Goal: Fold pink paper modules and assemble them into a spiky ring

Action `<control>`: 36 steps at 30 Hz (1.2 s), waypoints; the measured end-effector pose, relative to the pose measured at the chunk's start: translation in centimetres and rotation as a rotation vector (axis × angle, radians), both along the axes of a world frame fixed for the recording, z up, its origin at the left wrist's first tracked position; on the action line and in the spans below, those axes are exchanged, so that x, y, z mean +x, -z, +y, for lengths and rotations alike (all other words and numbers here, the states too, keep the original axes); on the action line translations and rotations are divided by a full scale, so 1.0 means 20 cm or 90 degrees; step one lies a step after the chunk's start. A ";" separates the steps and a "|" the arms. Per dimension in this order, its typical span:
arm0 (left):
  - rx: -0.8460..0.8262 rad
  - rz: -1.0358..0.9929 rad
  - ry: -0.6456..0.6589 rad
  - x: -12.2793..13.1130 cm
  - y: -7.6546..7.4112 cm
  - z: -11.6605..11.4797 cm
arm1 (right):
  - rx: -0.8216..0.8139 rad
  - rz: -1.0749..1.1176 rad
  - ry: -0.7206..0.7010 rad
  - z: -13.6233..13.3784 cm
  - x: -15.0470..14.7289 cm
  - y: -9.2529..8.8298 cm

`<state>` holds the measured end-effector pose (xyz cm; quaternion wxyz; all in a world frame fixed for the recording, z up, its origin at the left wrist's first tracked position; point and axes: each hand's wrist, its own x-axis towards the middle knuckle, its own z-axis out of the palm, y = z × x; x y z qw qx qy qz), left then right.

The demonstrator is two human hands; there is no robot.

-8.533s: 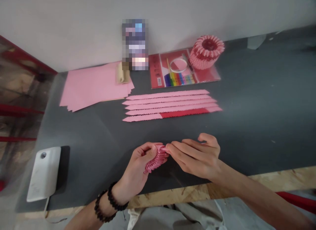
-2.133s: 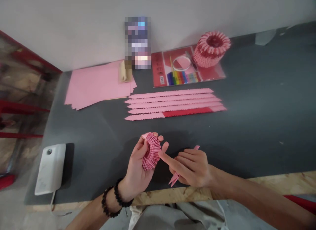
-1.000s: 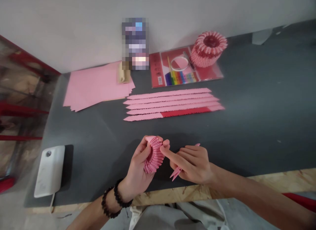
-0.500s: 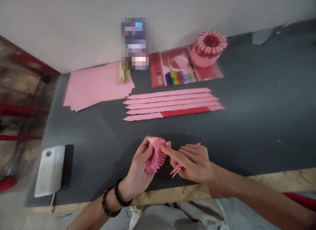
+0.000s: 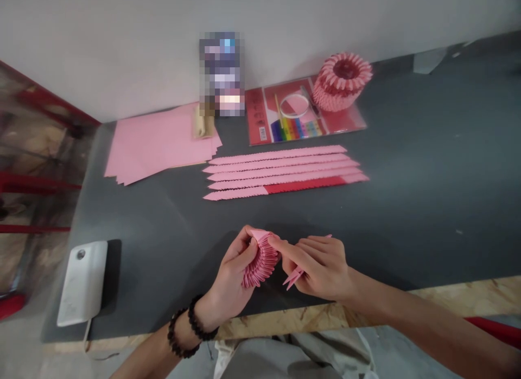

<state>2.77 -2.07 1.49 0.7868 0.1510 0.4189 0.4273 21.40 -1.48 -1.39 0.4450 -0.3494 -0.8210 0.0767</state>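
Low over the front of the table, my left hand [image 5: 234, 273] is closed around a curved pink piece of folded-paper origami [image 5: 262, 262], its many pleats fanned toward me. My right hand [image 5: 315, 267] presses its extended index finger on the top edge of that piece. Its other fingers curl around a small pink folded-paper unit [image 5: 293, 277], whose pointed tips stick out below. Beyond my hands lie several long rows of nested paper units [image 5: 280, 167], pink, the nearest one partly red. A pink and red paper vase-like piece [image 5: 342, 83] stands farther back.
Pink paper sheets [image 5: 150, 143] lie at the back left with a small tan item [image 5: 202, 124] on them. A red craft packet [image 5: 256, 115] lies under the paper vase. A white power bank [image 5: 83, 281] with a cable sits at the left edge. A pixelated upright object [image 5: 223, 72] leans on the wall.
The pleated piece and my left hand have shifted slightly right and turned a little. My right index finger stays on its upper edge, with the small unit still in the palm.
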 end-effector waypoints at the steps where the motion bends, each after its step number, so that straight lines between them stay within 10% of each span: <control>1: 0.002 0.006 0.003 0.00 0.00 0.00 | 0.001 -0.009 0.000 0.00 0.00 0.00; 20: 0.142 0.122 0.027 -0.01 0.03 0.00 | -0.149 0.082 0.082 0.04 0.01 -0.06; 36: 0.111 0.069 0.042 -0.02 0.02 0.01 | -0.009 -0.051 0.101 0.04 0.02 -0.04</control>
